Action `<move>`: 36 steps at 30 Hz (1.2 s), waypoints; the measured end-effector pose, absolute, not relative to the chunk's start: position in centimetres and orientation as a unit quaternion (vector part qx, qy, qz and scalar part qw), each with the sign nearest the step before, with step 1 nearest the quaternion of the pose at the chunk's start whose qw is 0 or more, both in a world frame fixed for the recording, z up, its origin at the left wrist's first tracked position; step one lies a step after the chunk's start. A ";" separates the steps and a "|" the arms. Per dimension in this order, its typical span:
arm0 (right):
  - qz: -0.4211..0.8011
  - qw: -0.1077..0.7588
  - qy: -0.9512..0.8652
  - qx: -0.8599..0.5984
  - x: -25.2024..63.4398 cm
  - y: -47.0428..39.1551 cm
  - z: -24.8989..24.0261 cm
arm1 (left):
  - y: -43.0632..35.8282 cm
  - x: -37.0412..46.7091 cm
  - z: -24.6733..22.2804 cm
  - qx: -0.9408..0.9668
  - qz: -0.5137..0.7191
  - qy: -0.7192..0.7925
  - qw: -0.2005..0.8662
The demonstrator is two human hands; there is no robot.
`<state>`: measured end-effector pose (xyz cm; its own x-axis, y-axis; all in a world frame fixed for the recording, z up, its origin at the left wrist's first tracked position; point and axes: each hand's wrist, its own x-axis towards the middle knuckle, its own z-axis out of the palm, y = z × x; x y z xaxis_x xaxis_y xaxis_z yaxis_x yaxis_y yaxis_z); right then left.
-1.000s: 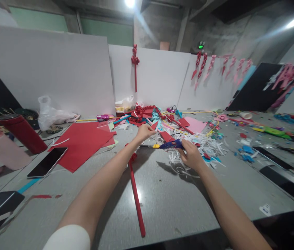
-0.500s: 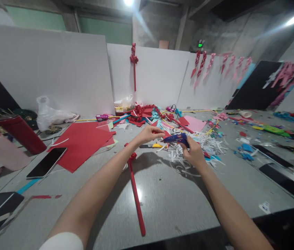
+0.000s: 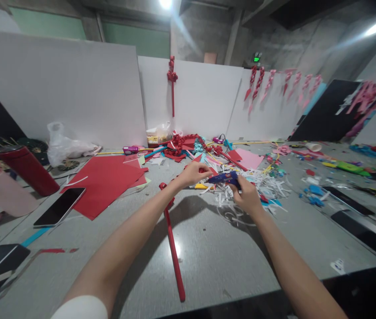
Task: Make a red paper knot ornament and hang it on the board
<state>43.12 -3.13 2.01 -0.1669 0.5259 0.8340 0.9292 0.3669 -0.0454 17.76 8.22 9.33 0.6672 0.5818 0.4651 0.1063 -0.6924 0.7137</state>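
Across the surface (image 3: 214, 274), nearer us than our left fingers, lies 1 red rod with a knotted head (image 3: 174, 257), largely formed, we judge. Our right hand (image 3: 248, 196) wraps its fingers around a blue glue gun (image 3: 220, 178), nozzle just beside our left hand (image 3: 192, 174), its fingers narrow; whether they pinch anything, we cannot tell. This step looks unfinished.

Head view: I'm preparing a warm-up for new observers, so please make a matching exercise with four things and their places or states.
1. blue glue gun
2. red tumbler
3. green sign
4. long red rod

A. beside the pink bottle
B. lying on the table
C. in the right hand
D. lit, high at the back

Pairs: 1-C, 2-A, 3-D, 4-B
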 end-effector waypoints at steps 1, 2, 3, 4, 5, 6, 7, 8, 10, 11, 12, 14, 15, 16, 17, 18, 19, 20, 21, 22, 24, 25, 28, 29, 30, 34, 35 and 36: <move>-0.251 0.405 -0.723 -0.501 43.1 -3.1 2.0 | 8.3 17.9 9.3 0.850 0.357 0.209 0.327; -0.252 0.405 -0.724 -0.497 43.2 -3.1 1.9 | 8.4 18.2 9.2 0.847 0.361 0.221 0.321; -0.254 0.405 -0.727 -0.494 43.2 -3.1 1.9 | 8.6 18.4 9.1 0.842 0.366 0.237 0.318; -0.257 0.403 -0.729 -0.490 43.2 -3.1 1.8 | 8.8 18.7 9.0 0.835 0.372 0.254 0.317; -0.262 0.403 -0.731 -0.485 43.3 -3.1 1.8 | 9.1 19.0 8.8 0.826 0.378 0.272 0.318; -0.269 0.403 -0.732 -0.479 43.3 -3.2 1.7 | 9.5 19.3 8.7 0.817 0.382 0.288 0.322; -0.274 0.405 -0.733 -0.473 43.3 -3.3 1.7 | 10.0 19.5 8.6 0.810 0.385 0.300 0.326; -0.275 0.406 -0.735 -0.468 43.3 -3.3 1.7 | 10.4 19.7 8.4 0.803 0.387 0.310 0.330; -0.270 0.407 -0.739 -0.463 43.4 -3.4 1.7 | 11.2 20.1 8.0 0.790 0.389 0.326 0.342; -0.268 0.409 -0.738 -0.464 43.4 -3.5 1.7 | 11.5 20.2 7.8 0.784 0.390 0.333 0.351; -0.269 0.411 -0.735 -0.468 43.5 -3.5 1.7 | 11.7 20.3 7.5 0.777 0.388 0.337 0.362; -0.280 0.416 -0.720 -0.480 43.5 -3.5 1.7 | 11.8 20.4 7.0 0.768 0.381 0.338 0.389; -0.285 0.418 -0.711 -0.488 43.5 -3.5 1.7 | 11.7 20.4 6.7 0.764 0.376 0.335 0.403; -0.288 0.420 -0.703 -0.496 43.5 -3.6 1.7 | 11.6 20.4 6.5 0.761 0.371 0.333 0.416; -0.287 0.423 -0.695 -0.506 43.4 -3.6 1.7 | 11.5 20.4 6.3 0.756 0.369 0.331 0.428; -0.286 0.426 -0.688 -0.514 43.3 -3.6 1.7 | 11.4 20.4 6.1 0.749 0.370 0.331 0.439; -0.285 0.431 -0.680 -0.519 43.2 -3.7 1.8 | 11.2 20.4 6.0 0.740 0.375 0.334 0.448; -0.286 0.438 -0.674 -0.522 43.1 -3.7 1.9 | 11.2 20.3 6.0 0.728 0.382 0.340 0.457; -0.287 0.443 -0.669 -0.523 42.9 -3.8 1.9 | 11.1 20.1 6.0 0.714 0.391 0.346 0.466; -0.287 0.448 -0.665 -0.524 42.8 -3.8 2.0 | 11.0 20.0 6.0 0.699 0.400 0.353 0.476; -0.282 0.453 -0.662 -0.527 42.5 -4.0 2.2 | 10.7 19.4 6.2 0.669 0.412 0.363 0.501; -0.277 0.456 -0.660 -0.529 42.4 -4.0 2.3 | 10.4 18.9 6.4 0.657 0.414 0.367 0.512; -0.250 0.473 -0.653 -0.536 41.7 -4.3 2.5 | 8.8 17.0 7.0 0.608 0.409 0.358 0.579; -0.238 0.479 -0.651 -0.539 41.4 -4.5 2.5 | 8.1 16.2 7.2 0.544 0.405 0.333 0.655; -0.223 0.484 -0.650 -0.542 41.0 -4.6 2.5 | 7.2 15.3 7.5 0.480 0.393 0.308 0.721; -0.180 0.502 -0.647 -0.545 38.9 -5.4 2.8 | 3.0 11.6 8.1 0.343 0.388 0.242 0.820; -0.172 0.506 -0.648 -0.543 38.3 -5.6 2.9 | 1.9 10.8 8.1 0.331 0.393 0.237 0.825; -0.163 0.509 -0.649 -0.541 37.6 -5.8 3.0 | 0.9 10.0 8.0 0.326 0.400 0.238 0.823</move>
